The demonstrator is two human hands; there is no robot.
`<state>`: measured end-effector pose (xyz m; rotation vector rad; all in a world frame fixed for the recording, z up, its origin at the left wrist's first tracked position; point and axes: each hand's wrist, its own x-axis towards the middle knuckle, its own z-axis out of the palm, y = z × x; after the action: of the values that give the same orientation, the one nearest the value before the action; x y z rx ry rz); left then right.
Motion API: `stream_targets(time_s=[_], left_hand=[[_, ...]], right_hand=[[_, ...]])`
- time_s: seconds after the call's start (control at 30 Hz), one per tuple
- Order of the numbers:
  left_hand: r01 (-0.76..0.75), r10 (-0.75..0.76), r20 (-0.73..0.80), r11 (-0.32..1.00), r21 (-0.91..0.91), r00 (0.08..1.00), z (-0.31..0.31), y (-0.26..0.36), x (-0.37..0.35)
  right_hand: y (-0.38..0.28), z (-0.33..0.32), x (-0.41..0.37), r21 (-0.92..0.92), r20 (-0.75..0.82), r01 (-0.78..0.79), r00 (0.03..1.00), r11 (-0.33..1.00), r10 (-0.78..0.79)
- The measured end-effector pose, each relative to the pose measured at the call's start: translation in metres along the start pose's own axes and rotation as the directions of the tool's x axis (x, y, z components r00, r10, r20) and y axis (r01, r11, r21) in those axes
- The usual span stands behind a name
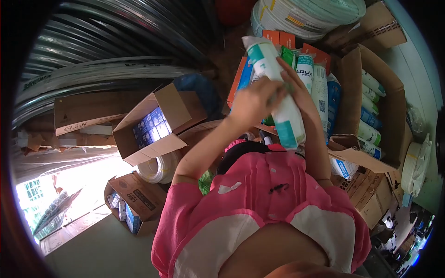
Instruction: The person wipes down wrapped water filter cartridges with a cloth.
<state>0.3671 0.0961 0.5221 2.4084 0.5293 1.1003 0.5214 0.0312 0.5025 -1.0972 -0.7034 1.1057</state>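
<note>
A long white and teal wrapped cylinder (289, 127) is held at a slant in front of my chest. My right hand (296, 88) wraps round its right side, with the fingers partly behind it. Across its middle lies my left hand (262, 99), fingers curled and blurred by motion; whether they grip the cylinder or anything else is not clear. Just beyond stand similar wrapped cylinders, one of them white and teal (305, 69), beside a dark blue one (333, 104).
An open carton (347, 92) of wrapped cylinders stands at the right. Coiled white tubing (296, 18) sits at the top. To the left are an open box (162, 150) of blue packs and a brown carton (139, 197). Metal lengths (102, 37) fill the upper left.
</note>
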Motion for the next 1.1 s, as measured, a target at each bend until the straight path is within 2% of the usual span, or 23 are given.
stream_targets(time_s=[0.03, 0.07, 0.13, 0.2, 0.23, 0.33, 0.37, 0.47, 0.5, 0.6, 0.7, 0.8, 0.9, 1.0, 1.1], left_hand=[[-0.03, 0.036, 0.099, 0.998, -0.062, 0.994, 0.0, 0.007, -0.011], [-0.056, 0.08, 0.193, 0.99, -0.127, 0.978, -0.001, 0.012, -0.018], [0.056, -0.029, 0.166, 0.985, -0.164, 0.986, -0.006, 0.012, -0.028], [0.191, -0.168, 0.128, 0.961, -0.201, 0.977, -0.017, 0.007, -0.033], [0.266, -0.249, 0.103, 0.938, -0.222, 0.963, -0.024, 0.002, -0.035], [0.46, -0.468, 0.053, 0.832, -0.31, 0.882, -0.039, -0.005, -0.04], [0.457, -0.467, 0.039, 0.84, -0.294, 0.883, -0.039, -0.013, -0.046], [0.631, -0.665, 0.145, 0.583, -0.511, 0.732, -0.046, -0.007, -0.05], [0.567, -0.597, 0.118, 0.655, -0.499, 0.794, -0.041, -0.017, -0.059], [0.57, -0.637, 0.172, 0.494, -0.657, 0.751, -0.033, -0.023, -0.067], [0.623, -0.654, 0.294, 0.348, -0.701, 0.696, -0.025, -0.028, -0.075], [0.62, -0.625, 0.314, 0.358, -0.698, 0.714, -0.02, -0.024, -0.073], [0.625, -0.601, 0.349, 0.342, -0.701, 0.719, -0.018, -0.019, -0.068], [0.642, -0.606, 0.377, 0.304, -0.704, 0.7, -0.015, -0.018, -0.064], [0.645, -0.6, 0.331, 0.44, -0.625, 0.729, -0.009, -0.021, -0.064]], right_hand=[[-0.002, -0.003, 0.002, -0.01, -0.04, 0.055, 0.998, 0.998, -0.056], [0.0, -0.01, 0.007, -0.042, -0.145, -0.033, 0.989, 0.999, 0.027], [-0.001, -0.024, 0.008, -0.152, -0.27, -0.13, 0.959, 0.98, 0.085], [0.006, -0.038, 0.012, -0.353, -0.298, -0.117, 0.954, 0.928, 0.007], [0.012, -0.043, 0.016, -0.447, -0.305, -0.111, 0.952, 0.888, -0.035], [0.036, -0.052, 0.031, -0.532, -0.152, 0.045, 0.977, 0.846, -0.147], [0.04, -0.052, 0.036, -0.592, -0.092, 0.096, 0.978, 0.8, -0.185], [0.059, -0.054, 0.044, -0.764, -0.15, 0.055, 0.954, 0.642, -0.26], [0.066, -0.059, 0.048, -0.665, -0.147, 0.132, 0.942, 0.735, -0.302], [0.051, -0.053, 0.037, -0.714, -0.27, 0.026, 0.912, 0.7, -0.309], [0.064, -0.064, 0.041, -0.722, -0.268, 0.011, 0.917, 0.691, -0.295], [0.083, -0.072, 0.053, -0.854, -0.195, 0.111, 0.837, 0.509, -0.51], [0.08, -0.063, 0.064, -0.689, -0.279, 0.125, 0.863, 0.714, -0.421], [0.074, -0.059, 0.068, -0.792, -0.215, 0.104, 0.875, 0.602, -0.434], [0.072, -0.064, 0.063, -0.774, -0.259, 0.067, 0.874, 0.63, -0.411]])
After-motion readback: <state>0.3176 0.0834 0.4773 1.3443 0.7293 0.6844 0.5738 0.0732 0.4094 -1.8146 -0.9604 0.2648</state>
